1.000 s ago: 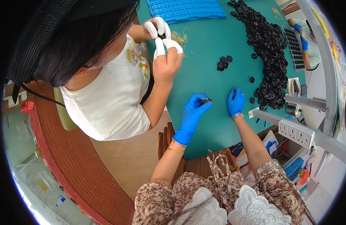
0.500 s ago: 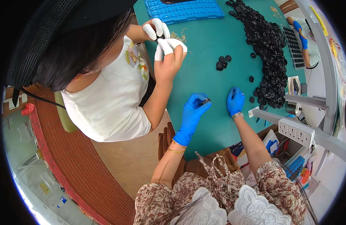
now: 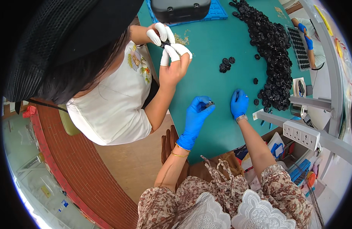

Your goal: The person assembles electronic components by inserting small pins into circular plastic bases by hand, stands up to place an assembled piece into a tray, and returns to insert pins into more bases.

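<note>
My left hand (image 3: 199, 112), in a blue glove, pinches a small dark part with a shiny edge (image 3: 210, 104) between thumb and fingertips above the green table. My right hand (image 3: 239, 104), also blue-gloved, rests on the tabletop with its fingers curled together. Whether anything lies inside them is hidden. Small round black parts (image 3: 256, 102) lie just right of it, beside a long heap of the same black parts (image 3: 273, 57). A little cluster of black parts (image 3: 226, 65) sits farther off, between my hands and the far edge.
At left, a co-worker's hands in white finger cots (image 3: 170, 45) hold a black part over dry yellowish bits (image 3: 182, 38). Behind stands a blue tray (image 3: 218, 13) under a dark case (image 3: 180, 9). A metal frame with a power strip (image 3: 301, 135) crosses the right; a black-celled tray (image 3: 298, 47) lies beyond.
The dark case has come farther into view at the top. The co-worker's head and hands have shifted slightly, with the black part turned. My hands have hardly moved.
</note>
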Available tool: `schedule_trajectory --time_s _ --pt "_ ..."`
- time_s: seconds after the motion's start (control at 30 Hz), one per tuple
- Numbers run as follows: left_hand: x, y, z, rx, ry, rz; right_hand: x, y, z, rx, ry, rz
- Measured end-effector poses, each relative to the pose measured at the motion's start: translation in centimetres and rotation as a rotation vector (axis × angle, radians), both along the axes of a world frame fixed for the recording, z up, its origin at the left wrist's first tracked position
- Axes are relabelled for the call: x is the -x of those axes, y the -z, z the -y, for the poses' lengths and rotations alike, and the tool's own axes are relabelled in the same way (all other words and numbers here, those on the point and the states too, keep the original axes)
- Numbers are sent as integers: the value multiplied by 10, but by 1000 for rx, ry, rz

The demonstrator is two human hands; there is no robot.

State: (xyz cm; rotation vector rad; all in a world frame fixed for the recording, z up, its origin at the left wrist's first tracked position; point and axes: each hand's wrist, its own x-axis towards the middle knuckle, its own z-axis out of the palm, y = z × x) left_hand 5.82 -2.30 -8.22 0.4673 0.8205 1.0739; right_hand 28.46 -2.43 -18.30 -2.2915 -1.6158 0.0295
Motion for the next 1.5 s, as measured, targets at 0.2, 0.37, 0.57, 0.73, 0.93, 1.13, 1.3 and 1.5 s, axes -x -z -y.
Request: schedule_trajectory --time_s 0.2,0.37,0.57,0.73,0.93,1.13,1.3,1.5 --pt "-2 -2 2 -2 5 -18 0 -1 0 13 10 -13" --pt "-4 -1 3 -4 19 -18 -2 0 1 10 10 -29" --pt "-6 2 4 -2 46 -78 -6 4 2 32 16 -56" --pt "-4 1 -1 -46 14 -37 -6 4 2 20 16 -43" --pt "27 -20 -21 -55 -195 -198 -5 1 1 51 17 -75" --pt "63 -39 -47 -72 -309 -488 -6 3 2 6 5 -49" --pt "76 -45 -68 -45 -340 -435 10 -19 -14 -3 16 -305" --pt "75 -53 -81 -69 -214 -495 94 -92 -59 -109 -276 -1057"
